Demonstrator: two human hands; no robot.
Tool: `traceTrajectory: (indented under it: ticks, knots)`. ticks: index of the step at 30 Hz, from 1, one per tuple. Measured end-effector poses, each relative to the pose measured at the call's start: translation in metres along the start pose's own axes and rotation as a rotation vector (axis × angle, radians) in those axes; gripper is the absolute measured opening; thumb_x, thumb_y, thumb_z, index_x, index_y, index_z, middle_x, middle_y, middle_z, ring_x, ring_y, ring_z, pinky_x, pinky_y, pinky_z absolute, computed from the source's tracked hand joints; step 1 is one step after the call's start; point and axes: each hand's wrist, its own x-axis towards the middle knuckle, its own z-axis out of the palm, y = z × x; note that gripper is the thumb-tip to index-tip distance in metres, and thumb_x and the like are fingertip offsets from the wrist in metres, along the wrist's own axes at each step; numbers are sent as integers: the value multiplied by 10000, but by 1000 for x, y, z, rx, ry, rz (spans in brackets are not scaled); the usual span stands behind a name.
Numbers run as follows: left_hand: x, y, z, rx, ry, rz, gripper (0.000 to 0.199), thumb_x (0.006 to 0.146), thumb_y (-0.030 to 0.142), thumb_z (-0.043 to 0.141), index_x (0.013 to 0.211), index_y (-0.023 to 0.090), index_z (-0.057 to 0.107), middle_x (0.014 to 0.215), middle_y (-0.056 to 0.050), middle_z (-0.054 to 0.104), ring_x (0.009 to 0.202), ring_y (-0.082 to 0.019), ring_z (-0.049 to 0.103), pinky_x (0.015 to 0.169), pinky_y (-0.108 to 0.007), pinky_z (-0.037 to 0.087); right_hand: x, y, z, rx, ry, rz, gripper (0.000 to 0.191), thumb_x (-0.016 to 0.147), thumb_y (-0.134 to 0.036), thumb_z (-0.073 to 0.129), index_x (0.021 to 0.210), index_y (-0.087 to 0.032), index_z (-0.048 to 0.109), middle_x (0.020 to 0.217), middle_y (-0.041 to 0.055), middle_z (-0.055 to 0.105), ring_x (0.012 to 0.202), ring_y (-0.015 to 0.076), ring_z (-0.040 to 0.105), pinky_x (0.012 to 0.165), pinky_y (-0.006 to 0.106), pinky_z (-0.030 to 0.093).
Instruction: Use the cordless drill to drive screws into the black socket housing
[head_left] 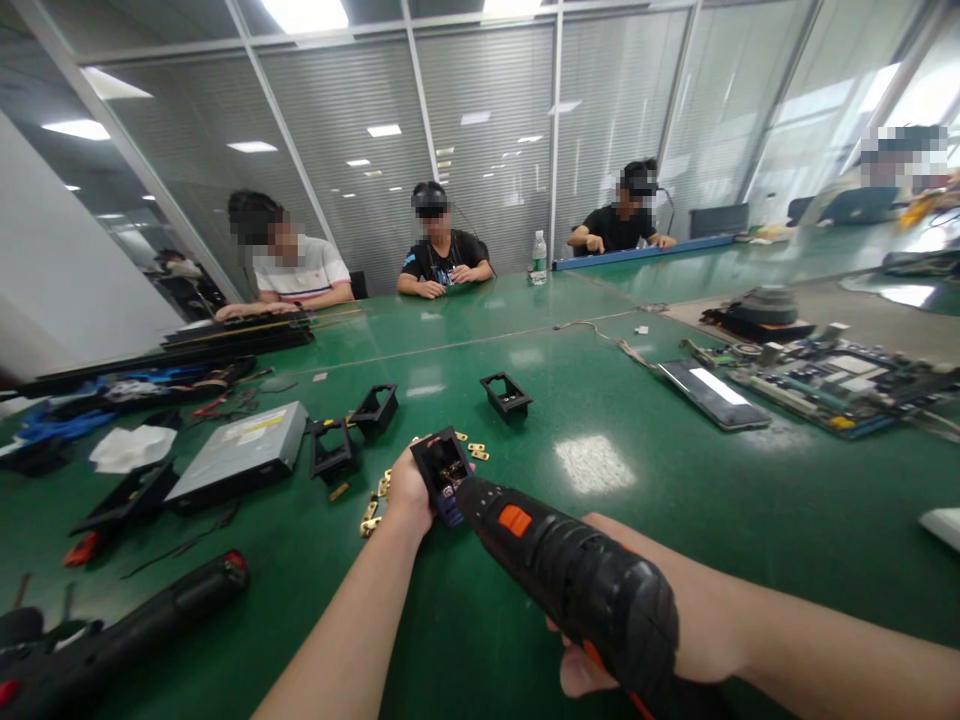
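My left hand (412, 490) is wrapped round a small black housing (442, 465), its open side tilted toward me. In my right hand (600, 670) is a black electric screwdriver with orange buttons (570, 570), its front end at the lower right of the housing's opening. The bit's tip cannot be made out. Small brass pieces (370, 515) lie beside and behind my left hand. Beyond them stand similar black frames, one (506, 397) further back and two to the left, the nearer (331, 450) beside a metal drive.
The silver drive (240, 455) and a white tissue (133, 447) lie left. A second black tool (135, 620) rests at the lower left. Rightward are a phone-like panel (712, 393) and circuit boards (847, 380). A bottle (539, 258) and several people are across the green table (450, 345).
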Motion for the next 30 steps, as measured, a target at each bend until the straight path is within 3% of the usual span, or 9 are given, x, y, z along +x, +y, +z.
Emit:
traceTrajectory:
  ticks: [12, 19, 23, 30]
  knots:
    - [0, 0, -1, -16, 0, -18, 211, 813, 309, 481, 799, 153, 622, 616, -89, 658, 531, -298, 659, 486, -419, 536, 0, 5, 0, -36, -17, -72, 315, 692, -263, 852, 633, -155, 562, 641, -41, 574, 616, 103, 529, 591, 219, 434]
    - [-1, 1, 1, -17, 5, -31, 211, 816, 307, 471, 801, 161, 623, 613, -82, 658, 520, -284, 653, 479, -404, 533, -1, -4, 2, 33, 13, 1, 332, 662, -263, 865, 616, -154, 554, 640, -43, 574, 623, 105, 521, 596, 223, 440]
    - [-3, 2, 1, 10, -8, -23, 186, 804, 293, 471, 779, 170, 609, 606, -88, 655, 524, -289, 651, 484, -413, 537, 0, -1, 2, 53, 6, -19, 280, 654, -176, 852, 640, -146, 574, 654, -40, 587, 629, 101, 528, 592, 209, 445]
    - [-4, 3, 3, 36, -20, -8, 195, 789, 288, 471, 765, 159, 615, 598, -101, 655, 528, -291, 649, 487, -413, 539, 1, 3, -1, -76, -24, -43, 238, 709, -209, 781, 648, -156, 557, 661, -29, 564, 634, 106, 512, 582, 212, 456]
